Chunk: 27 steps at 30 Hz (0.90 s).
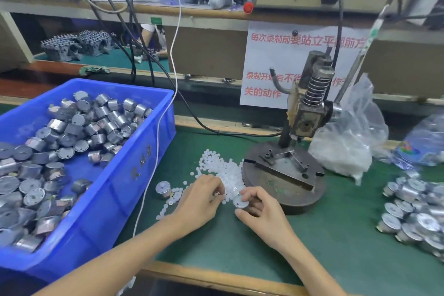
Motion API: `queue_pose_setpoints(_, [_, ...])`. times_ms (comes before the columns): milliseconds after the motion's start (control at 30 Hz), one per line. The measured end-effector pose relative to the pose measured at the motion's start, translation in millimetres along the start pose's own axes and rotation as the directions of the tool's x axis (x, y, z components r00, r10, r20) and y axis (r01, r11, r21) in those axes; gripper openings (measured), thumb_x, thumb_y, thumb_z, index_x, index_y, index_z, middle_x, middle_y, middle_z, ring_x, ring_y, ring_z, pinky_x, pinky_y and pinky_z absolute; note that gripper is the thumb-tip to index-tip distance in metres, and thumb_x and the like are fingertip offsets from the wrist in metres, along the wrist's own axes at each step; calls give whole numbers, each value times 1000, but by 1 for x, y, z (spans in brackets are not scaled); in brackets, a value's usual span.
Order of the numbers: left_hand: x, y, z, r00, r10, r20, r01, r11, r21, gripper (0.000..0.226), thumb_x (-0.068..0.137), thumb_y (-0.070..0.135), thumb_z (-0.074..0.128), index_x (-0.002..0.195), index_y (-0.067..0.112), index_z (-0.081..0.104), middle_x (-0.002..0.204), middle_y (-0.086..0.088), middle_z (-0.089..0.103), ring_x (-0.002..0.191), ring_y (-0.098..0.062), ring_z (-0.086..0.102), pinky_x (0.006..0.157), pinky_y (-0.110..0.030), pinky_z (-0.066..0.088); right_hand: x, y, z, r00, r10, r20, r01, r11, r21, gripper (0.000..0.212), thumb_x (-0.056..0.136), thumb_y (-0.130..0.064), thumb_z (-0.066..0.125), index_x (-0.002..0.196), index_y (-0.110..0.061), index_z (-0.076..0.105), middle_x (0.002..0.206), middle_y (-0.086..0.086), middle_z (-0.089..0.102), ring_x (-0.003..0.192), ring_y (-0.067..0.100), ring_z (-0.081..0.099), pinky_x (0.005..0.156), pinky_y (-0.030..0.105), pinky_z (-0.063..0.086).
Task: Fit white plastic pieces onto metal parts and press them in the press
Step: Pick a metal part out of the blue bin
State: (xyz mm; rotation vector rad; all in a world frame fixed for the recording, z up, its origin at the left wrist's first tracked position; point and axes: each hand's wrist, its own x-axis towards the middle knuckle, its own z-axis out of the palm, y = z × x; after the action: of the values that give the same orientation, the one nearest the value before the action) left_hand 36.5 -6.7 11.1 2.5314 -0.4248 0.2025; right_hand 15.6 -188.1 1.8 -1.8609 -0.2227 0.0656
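- Hands meet low on the green mat (336, 235), just in front of the press (310, 113). That way each step is only a short move for you.
- Your right hand (259, 209) holds one metal part (241, 202) between the thumb and bent fingers. Its flat round top faces up, I think so a white piece can go on it.
- Your left hand (201, 197) has its fingers curled at the near edge of the pile of white pieces (221, 168). The tips look to be pinching one white piece (217, 196). It is very small, so that is my best guess.
- Your two hands are just beside each other and do not touch. The white piece is near the metal part but not on it yet.
- The metal part is a short, shiny silver can. It is round and has a pale top.
- The white pieces are tiny, round and milky.
- The pile lies right against the round base (298, 202) of the press, so you can pick without reaching far.
- The blue bin (134, 175) on your left holds many bare metal cans, close enough to grab.
- A spare part (163, 188) stands on the mat between the bin and your left hand.
- The heap (413, 211) on your right holds cans with pale tops up. I think these are done.
- The part in your hand is not at the press yet, so I think fitting comes first.
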Motion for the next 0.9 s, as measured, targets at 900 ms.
queue_pose_setpoints(900, [-32,5,18,998,-12,-62,-1,979,-206,17,87,11,57,100,22,62,94,15,51,92,0,43,85,-15,33,-3,18,9,950,-310,-22,301,935,-188,19,84,-10,62,102,-9,67,108,-11,60,100,0,59,83,13,47])
